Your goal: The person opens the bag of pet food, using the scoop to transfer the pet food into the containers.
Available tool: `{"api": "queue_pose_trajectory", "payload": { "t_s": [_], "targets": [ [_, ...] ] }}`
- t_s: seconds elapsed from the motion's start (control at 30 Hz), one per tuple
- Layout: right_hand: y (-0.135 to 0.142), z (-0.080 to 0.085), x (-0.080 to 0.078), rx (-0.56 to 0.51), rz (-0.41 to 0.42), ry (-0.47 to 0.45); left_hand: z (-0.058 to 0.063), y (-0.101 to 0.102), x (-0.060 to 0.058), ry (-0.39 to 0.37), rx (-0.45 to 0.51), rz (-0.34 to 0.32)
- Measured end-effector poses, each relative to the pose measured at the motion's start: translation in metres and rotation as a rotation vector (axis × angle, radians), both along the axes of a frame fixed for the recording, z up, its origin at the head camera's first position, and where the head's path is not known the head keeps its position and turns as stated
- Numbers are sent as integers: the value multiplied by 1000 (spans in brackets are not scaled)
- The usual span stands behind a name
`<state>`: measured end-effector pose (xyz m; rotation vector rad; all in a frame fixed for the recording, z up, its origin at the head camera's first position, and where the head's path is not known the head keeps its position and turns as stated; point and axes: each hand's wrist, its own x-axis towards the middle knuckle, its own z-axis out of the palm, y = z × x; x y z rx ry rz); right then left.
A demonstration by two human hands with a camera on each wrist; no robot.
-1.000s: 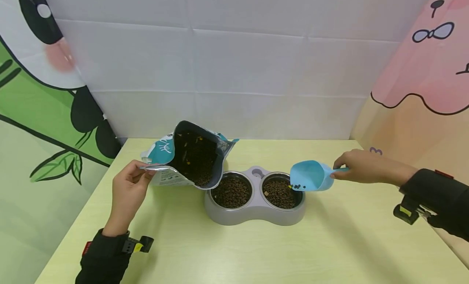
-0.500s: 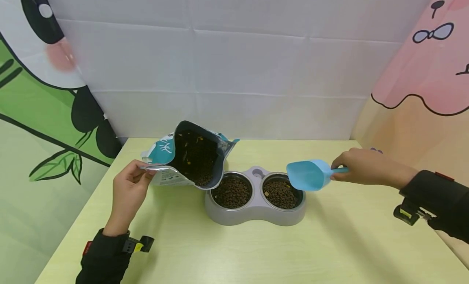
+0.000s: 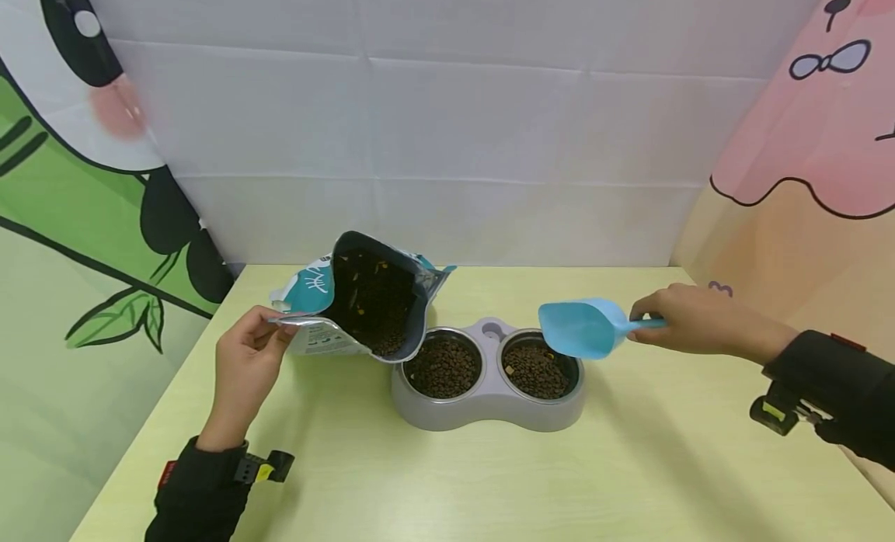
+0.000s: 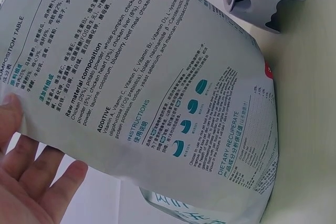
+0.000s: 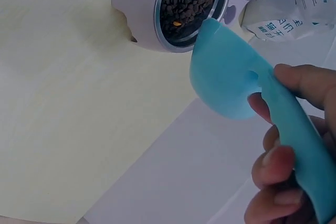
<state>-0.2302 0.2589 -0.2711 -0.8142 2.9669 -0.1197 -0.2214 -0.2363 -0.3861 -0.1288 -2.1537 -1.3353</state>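
My left hand [image 3: 248, 367] pinches the near edge of an opened pet food bag [image 3: 325, 336], its dark mouth tipped toward me with brown kibble inside. Printed text covers the bag's back in the left wrist view. With my right hand [image 3: 688, 318] I grip the handle of a light blue scoop [image 3: 580, 328], tilted over the right rim of a double pet bowl [image 3: 489, 406]. No kibble shows in the scoop. Both steel bowls hold brown kibble: the left kibble [image 3: 444, 367] lies beside the bag, the right kibble [image 3: 534, 371] near the scoop's lip.
Everything stands on a pale yellow table [image 3: 447, 488]. A white sheet [image 3: 475, 138] hangs behind it, with cartoon prints at both sides. Dark bands with small cameras sit on both wrists.
The scoop has tipped and shifted slightly left over the right bowl. The few kibble pieces at its lip are gone from it. My left hand and the bag have stayed still.
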Motion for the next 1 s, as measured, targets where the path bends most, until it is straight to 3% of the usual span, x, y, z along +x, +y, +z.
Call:
{"api": "queue_pose_trajectory", "payload": {
  "t_s": [0.3, 0.47, 0.7, 1.0],
  "targets": [
    [4, -5, 1, -92, -78, -173, 2, 1, -1, -3, -5, 9],
    [7, -8, 0, -128, -110, -216, 4, 1, -3, 1, -9, 10],
    [14, -16, -6, -100, -55, -72, 10, 0, -8, 31, 0, 13],
    [27, -45, -2, -138, -148, -3, 11, -2, -14, -4, -4, 18]
  ]
}}
